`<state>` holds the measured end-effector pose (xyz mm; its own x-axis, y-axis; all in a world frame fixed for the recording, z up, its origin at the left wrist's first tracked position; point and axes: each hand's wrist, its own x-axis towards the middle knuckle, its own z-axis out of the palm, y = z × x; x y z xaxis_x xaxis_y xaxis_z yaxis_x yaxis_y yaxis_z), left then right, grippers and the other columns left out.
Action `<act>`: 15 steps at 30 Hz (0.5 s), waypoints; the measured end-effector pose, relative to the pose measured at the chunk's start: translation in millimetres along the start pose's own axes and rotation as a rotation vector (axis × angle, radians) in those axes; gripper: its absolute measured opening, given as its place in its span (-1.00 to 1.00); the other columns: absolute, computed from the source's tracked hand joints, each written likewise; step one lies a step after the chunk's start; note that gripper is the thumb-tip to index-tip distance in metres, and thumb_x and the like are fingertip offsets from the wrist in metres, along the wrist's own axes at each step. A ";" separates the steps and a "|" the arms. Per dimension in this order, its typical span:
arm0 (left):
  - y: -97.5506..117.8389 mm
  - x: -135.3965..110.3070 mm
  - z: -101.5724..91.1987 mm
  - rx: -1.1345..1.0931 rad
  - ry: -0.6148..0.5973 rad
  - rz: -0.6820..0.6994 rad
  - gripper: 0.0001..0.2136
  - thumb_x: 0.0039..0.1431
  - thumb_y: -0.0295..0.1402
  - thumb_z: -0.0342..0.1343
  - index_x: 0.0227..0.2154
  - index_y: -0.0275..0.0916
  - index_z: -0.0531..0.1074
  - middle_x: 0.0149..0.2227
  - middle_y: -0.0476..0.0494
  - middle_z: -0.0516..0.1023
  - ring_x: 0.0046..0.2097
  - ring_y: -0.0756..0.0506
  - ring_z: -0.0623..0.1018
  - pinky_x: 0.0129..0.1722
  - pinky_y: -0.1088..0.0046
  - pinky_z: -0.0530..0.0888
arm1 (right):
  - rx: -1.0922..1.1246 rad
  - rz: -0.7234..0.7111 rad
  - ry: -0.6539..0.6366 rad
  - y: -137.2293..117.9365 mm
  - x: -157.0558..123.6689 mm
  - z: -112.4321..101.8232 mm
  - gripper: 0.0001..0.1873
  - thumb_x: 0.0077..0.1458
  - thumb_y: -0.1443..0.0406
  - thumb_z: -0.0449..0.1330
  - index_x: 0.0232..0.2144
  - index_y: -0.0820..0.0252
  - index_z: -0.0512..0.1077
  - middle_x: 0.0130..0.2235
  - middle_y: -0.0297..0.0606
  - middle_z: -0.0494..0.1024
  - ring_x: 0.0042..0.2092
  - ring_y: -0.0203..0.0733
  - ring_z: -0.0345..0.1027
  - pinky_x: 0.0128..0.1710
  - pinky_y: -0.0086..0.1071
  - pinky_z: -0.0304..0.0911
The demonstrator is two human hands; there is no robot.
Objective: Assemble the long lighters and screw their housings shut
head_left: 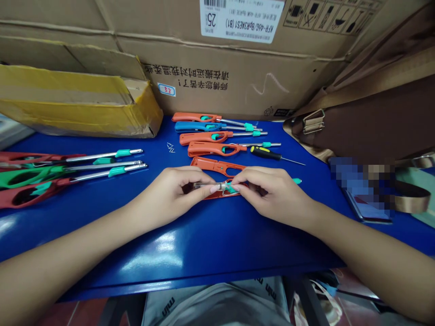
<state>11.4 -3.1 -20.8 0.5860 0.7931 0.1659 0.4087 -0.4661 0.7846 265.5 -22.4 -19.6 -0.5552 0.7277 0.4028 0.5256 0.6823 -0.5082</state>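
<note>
My left hand (pixel 175 190) pinches a slim, clear lighter fuel tank (pixel 204 185) between thumb and fingers. At the tank's right end, my right hand (pixel 272 188) has its fingertips closed on a small green trigger piece (pixel 231 187). Beneath both hands lies an orange lighter shell half (pixel 217 195) with a thin wire, mostly covered by my fingers. Just behind them rests another orange shell half (pixel 217 165), its inside facing up. The green tip (pixel 297 181) of a lighter shows beyond my right hand.
Assembled orange lighters (pixel 204 137) and a blue lighter (pixel 197 127) lie behind, with a screwdriver (pixel 267 152) beside them. Small screws (pixel 171 148) sit left of these. More lighters (pixel 41 176) lie at left. A yellow-taped box (pixel 102 113), phone (pixel 369 203) and brown bag (pixel 374 122) border the table.
</note>
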 end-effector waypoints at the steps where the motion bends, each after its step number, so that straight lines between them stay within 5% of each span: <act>1: 0.2 -0.3 0.0 0.006 0.003 0.007 -0.80 0.36 -0.19 0.18 -0.19 -0.13 0.66 -0.22 -0.01 0.71 -0.22 -0.04 0.62 -0.25 0.52 0.48 | 0.003 -0.006 0.000 -0.1 0.0 0.1 -0.90 0.28 0.44 0.22 -0.22 0.27 0.56 -0.32 -0.34 0.59 -0.42 -0.42 0.28 -0.41 -0.50 0.17; 15: 3.1 -1.7 -0.4 -0.018 -0.004 0.049 -0.82 0.36 -0.24 0.19 -0.20 -0.15 0.67 -0.23 -0.01 0.71 -0.23 -0.01 0.61 -0.24 0.55 0.48 | 0.031 -0.026 -0.004 -1.0 -1.1 0.0 -0.87 0.31 0.42 0.19 -0.20 0.17 0.54 -0.23 -0.29 0.67 -0.34 -0.33 0.44 -0.38 -0.44 0.27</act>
<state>11.5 -5.7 -18.4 0.6078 0.7680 0.2021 0.3671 -0.4973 0.7861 265.5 -23.9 -19.6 -0.5708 0.7093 0.4135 0.4910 0.6986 -0.5205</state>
